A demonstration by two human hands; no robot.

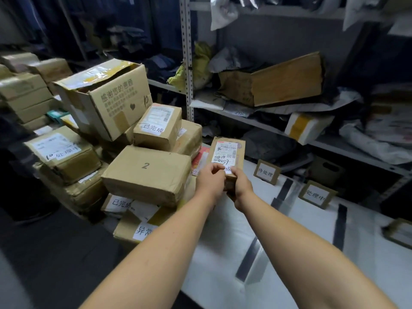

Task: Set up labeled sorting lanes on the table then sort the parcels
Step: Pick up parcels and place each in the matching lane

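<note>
A small brown parcel [227,152] with a white shipping label is held up over the near-left end of the white table [225,237]. My left hand [210,182] and my right hand [239,188] both grip its lower end, thumbs on the label. Standing label cards line the table's far side: one [266,171], a second [316,195], and a third [399,233] at the right edge. Dark tape strips [283,192] [340,226] [248,259] divide the table into lanes. A heap of brown parcels [147,175] with handwritten labels lies to the left.
A large open carton [104,97] tops the pile at left, with more stacked boxes [26,92] behind it. Metal shelving [187,63] behind the table holds a tilted cardboard box [278,81], a white foam box [305,128] and plastic mailer bags. The floor at lower left is dark.
</note>
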